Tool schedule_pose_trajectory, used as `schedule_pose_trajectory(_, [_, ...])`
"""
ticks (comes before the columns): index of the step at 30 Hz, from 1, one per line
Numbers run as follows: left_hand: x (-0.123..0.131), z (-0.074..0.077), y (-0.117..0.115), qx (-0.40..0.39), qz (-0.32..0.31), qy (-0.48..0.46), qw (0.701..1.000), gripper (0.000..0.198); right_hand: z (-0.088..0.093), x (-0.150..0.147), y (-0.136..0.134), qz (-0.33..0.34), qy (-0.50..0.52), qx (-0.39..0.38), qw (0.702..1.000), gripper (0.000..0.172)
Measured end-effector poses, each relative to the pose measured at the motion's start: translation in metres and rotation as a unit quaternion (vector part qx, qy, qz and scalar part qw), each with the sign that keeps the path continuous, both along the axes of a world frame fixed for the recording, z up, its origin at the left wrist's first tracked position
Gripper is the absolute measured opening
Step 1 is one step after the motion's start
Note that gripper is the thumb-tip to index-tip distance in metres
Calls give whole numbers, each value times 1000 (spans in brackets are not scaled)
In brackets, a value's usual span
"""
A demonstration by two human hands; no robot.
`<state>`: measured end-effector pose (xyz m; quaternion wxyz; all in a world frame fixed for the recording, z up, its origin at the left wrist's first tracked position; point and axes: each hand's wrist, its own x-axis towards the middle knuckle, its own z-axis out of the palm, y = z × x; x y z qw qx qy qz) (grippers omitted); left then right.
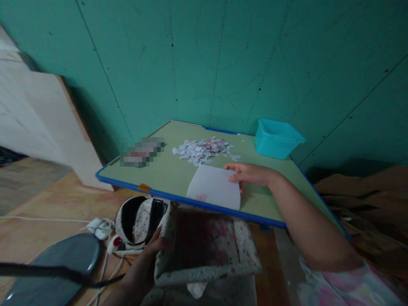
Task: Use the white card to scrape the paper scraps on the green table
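Note:
My right hand (245, 173) pinches the right side of a white sheet of paper (215, 185), which lies at the table's front edge and has a faint pink patch low on it. Beneath that edge, my left hand (153, 248) grips the left wall of a speckled, open-topped box (207, 273). Dark red stains show inside the box. Beyond the paper, a heap of small torn paper pieces (204, 151) lies on the table, mostly white with some pink.
The pale green table (153, 174) has a blue rim. A turquoise bin (277, 140) stands at its back right, a pixelated flat object (142, 152) at its left. Below left are a spotted bag (142, 219), white cables (105, 259) and a grey round stool (60, 267). A green wall (197, 63) rises behind.

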<state>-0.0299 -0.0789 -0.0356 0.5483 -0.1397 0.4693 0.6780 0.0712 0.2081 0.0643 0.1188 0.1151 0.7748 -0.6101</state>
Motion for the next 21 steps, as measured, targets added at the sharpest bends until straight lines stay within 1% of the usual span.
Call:
schedule_pose_trajectory(5, [3,10,1,9,-5,13,1000,57,1,0,0,4,3,-4,1000,33])
schedule_pose_trajectory(8, [4,13,1,-13,4,21,1000,57,3,1,-1,-7,8,1,1000,36])
schedule_pose_trajectory(10, [4,11,0,-25,0,24,999,58,4,1,-2,-12,13,2,1000,38])
schedule_pose_trajectory(13, [1,1,-1,-22,-8,-1,1000,59,5,2,-2,-12,21,1,1000,38])
schedule_pose_trajectory(15, [-1,-5,-1,-21,5,-10,1000,63,5,2,-1,-10,26,-1,1000,39])
schedule_pose_trajectory(18, [-2,-11,-1,-31,20,17,999,66,5,3,0,-12,31,1,999,39])
schedule_pose_trajectory(20, [-2,-15,-1,-25,22,40,999,61,5,3,2,-38,49,6,998,38])
schedule_pose_trajectory(21, [-3,-17,-1,-19,27,51,998,58,5,2,4,-64,65,8,996,38])
